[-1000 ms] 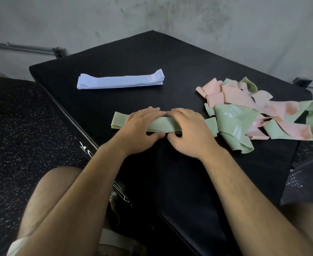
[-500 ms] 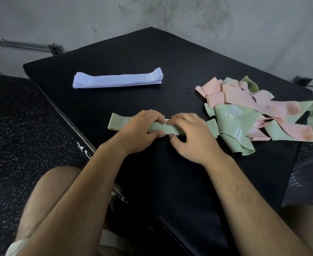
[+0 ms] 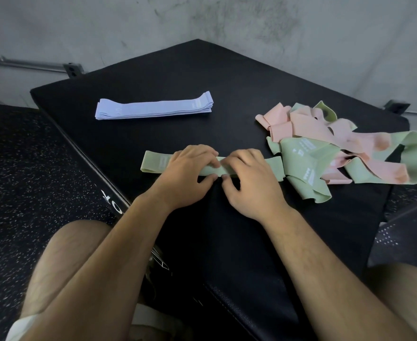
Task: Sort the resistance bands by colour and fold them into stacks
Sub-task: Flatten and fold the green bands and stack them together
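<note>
A flattened green band (image 3: 153,163) lies along the middle of the black padded box (image 3: 227,82). My left hand (image 3: 186,173) and my right hand (image 3: 246,175) pinch it side by side at its centre, thumbs under the near edge, fingers curled over the top. Its right end (image 3: 275,167) touches a tangled heap of green bands (image 3: 300,158) and pink bands (image 3: 308,124) at the right. A neat stack of lilac bands (image 3: 153,108) rests at the back left, apart from both hands.
The box's left edge (image 3: 84,153) drops to a speckled rubber floor (image 3: 18,180). A concrete wall (image 3: 202,18) with a metal rail (image 3: 25,65) stands behind. My bare knees sit low in view, on either side of the near corner.
My fingers went from lying flat on the green band to curling and pinching it at the middle. The view shifted slightly; the stacks and the heap stayed put.
</note>
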